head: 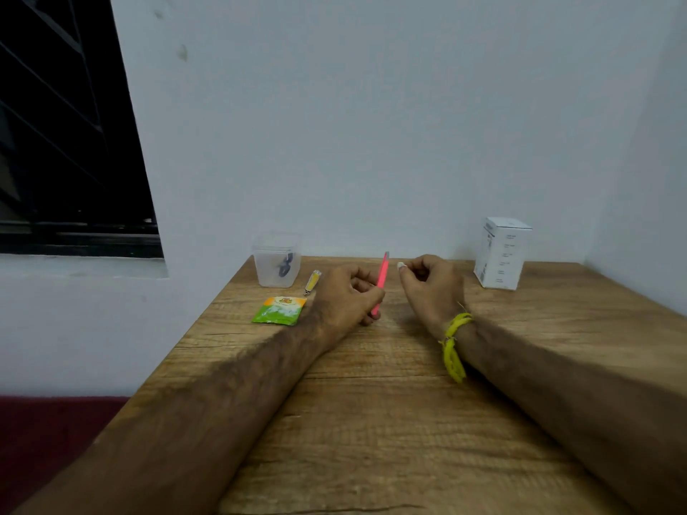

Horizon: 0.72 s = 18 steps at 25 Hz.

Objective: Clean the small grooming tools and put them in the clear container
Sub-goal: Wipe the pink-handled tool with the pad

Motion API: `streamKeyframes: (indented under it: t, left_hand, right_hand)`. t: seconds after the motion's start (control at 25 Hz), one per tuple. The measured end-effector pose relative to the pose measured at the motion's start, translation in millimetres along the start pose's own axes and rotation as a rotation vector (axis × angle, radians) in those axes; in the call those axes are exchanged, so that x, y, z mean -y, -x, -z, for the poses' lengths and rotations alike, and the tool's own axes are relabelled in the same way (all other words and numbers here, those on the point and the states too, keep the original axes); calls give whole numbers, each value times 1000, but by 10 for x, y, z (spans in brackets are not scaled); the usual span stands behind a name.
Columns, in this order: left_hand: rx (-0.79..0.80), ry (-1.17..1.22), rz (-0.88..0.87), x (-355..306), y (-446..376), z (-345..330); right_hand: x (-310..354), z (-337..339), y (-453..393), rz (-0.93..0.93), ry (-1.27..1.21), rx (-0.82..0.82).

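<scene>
My left hand (347, 295): closed around one pink tool (380, 284), held nearly upright, its tip pointing to 12 o'clock.
My right hand (431, 288): at 3 o'clock of the pink tool, fingers pinched narrow on one small white wad (400, 266); a yellow thread band (454, 343) circles that wrist.
Clear container (277, 260): one, at 10 o'clock from my left hand, by the wall; one dark tool (284, 265) inside.
Nail clipper (312, 282): one, yellow, lying on the wooden table (371, 421) just beside the container.
Sachet (279, 310): one, green and orange, at 9 o'clock.
White box (500, 252): one, upright, at 2 o'clock.
</scene>
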State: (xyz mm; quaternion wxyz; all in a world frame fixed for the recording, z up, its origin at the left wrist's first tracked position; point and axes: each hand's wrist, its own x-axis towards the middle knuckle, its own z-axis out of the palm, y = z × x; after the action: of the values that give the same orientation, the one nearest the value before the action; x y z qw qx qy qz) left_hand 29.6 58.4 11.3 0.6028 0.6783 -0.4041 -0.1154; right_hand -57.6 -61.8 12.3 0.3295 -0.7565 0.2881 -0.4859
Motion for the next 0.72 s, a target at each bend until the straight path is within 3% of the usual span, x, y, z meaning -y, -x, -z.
streamKeyframes:
  t: [0.12,0.24,0.52,0.72]
  left_hand:
    - [-92,-109,-76,9,-14,39]
    - [-296,-209,-136,-33,-51,171]
    - [-595,-685,-164,-277,-275,856]
    - [-550,-1024,38,-288,-727,1231]
  right_hand:
    - [192,-200,-149,-231,-93,-107]
    - [486,-383,-285,-263,-164,-164]
    - [238,-830,-110,49,-52,-136]
    - [138,-913,-150,222,11,-19]
